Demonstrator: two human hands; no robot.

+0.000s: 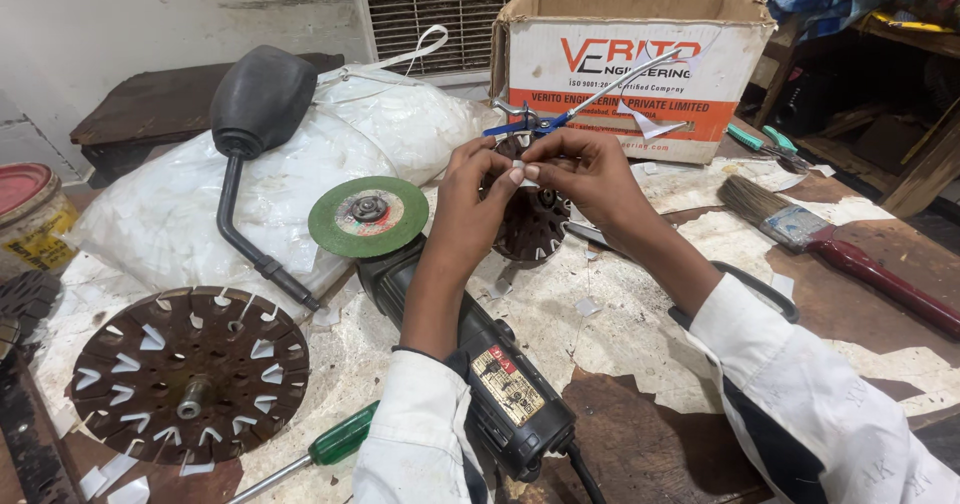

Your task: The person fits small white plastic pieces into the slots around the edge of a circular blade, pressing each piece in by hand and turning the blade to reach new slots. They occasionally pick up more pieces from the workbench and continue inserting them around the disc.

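Two hands, one paper slip, small slotted disc

Both hands up over the counter (620, 304), fingertips meeting. Left hand (470, 199) & right hand (590, 174) pinch a small white paper slip (523, 172) between thumbs and forefingers, so fingers narrow, closed on the slip. Just behind and below the fingers: a small dark slotted disc (535, 226), standing on edge, w/ white slips already poking from slots along its lower rim. Can't tell if either hand also steadies the disc; left palm hides its left side.

Just above the fingers: blue-handled scissors (560, 119), blades pointing up-right, lying against a cardboard box (630, 69) further back. Left of the fingers, near: green grinding wheel (368, 216) on an angle grinder (500, 384), whose dark body runs under the left forearm toward the camera. Far left & below: a bigger slotted disc (190, 374) flat on the counter, white slips in most slots, metal hub in the middle. Beside it, near the left sleeve: green-handled screwdriver (335, 442). Back left: black rubber-headed tool w/ bent stem (258, 104) resting on a white plastic sack (340, 154). Right of the fingers, well apart: paintbrush (830, 244) w/ red handle. Loose paper scraps scattered on the counter under the hands.
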